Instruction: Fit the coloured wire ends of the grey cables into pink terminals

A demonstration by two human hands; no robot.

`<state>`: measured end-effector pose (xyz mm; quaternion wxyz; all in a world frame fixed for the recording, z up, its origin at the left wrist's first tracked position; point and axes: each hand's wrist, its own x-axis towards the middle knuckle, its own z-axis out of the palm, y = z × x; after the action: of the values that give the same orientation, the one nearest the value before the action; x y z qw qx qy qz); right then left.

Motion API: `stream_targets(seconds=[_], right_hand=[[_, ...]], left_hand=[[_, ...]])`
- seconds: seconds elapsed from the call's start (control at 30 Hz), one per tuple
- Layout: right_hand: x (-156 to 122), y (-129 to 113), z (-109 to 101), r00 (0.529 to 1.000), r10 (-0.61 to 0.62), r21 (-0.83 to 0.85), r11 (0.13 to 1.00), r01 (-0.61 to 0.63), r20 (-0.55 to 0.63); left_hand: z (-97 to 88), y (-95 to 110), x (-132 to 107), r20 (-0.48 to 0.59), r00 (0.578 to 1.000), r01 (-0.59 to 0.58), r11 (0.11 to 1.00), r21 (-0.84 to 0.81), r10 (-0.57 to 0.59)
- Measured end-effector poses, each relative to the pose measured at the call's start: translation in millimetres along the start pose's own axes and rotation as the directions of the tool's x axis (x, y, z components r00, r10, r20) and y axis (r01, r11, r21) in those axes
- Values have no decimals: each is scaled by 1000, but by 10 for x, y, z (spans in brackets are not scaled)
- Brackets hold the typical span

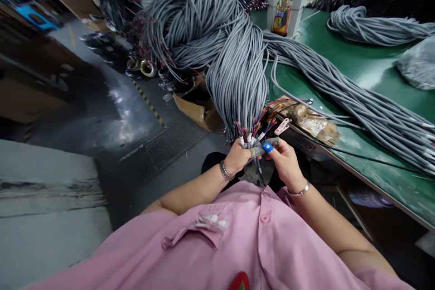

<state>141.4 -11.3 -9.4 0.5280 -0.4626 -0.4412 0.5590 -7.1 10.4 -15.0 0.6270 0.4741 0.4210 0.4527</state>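
Observation:
A thick bundle of grey cables (pixel 238 77) hangs off the edge of the green table (pixel 367 72) down toward my lap. Its stripped ends show red, blue and white wires (pixel 253 129). My left hand (pixel 238 156) is closed around a few of these cable ends, holding them upright. My right hand (pixel 285 161) is closed too, pinching one cable end against the left hand. A blue cover (pixel 268 147) sits on a right fingertip. Both wrists wear bracelets.
More grey cable coils (pixel 370 27) lie on the far table, and a big heap (pixel 190 22) rises beyond the table end. A pink clip (pixel 282 126) and taped brown block (pixel 307 120) rest at the table edge. A cardboard box (pixel 199 106) stands on the floor.

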Motion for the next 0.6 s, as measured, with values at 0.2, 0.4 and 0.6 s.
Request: stream_targets(seconds=[0.2, 0.4, 0.6], right_hand=[[-20, 109, 18, 993, 15, 87, 996, -5, -113], [0, 209, -166, 991, 45, 261, 965, -10, -129], [257, 197, -384, 988, 126, 262, 960, -98, -89]], left_hand=[[21, -4, -1, -28, 999, -20, 999, 28, 21], [-35, 74, 47, 2, 999, 42, 998, -47, -42], [-63, 239, 179, 222, 970, 108, 994, -16, -102]])
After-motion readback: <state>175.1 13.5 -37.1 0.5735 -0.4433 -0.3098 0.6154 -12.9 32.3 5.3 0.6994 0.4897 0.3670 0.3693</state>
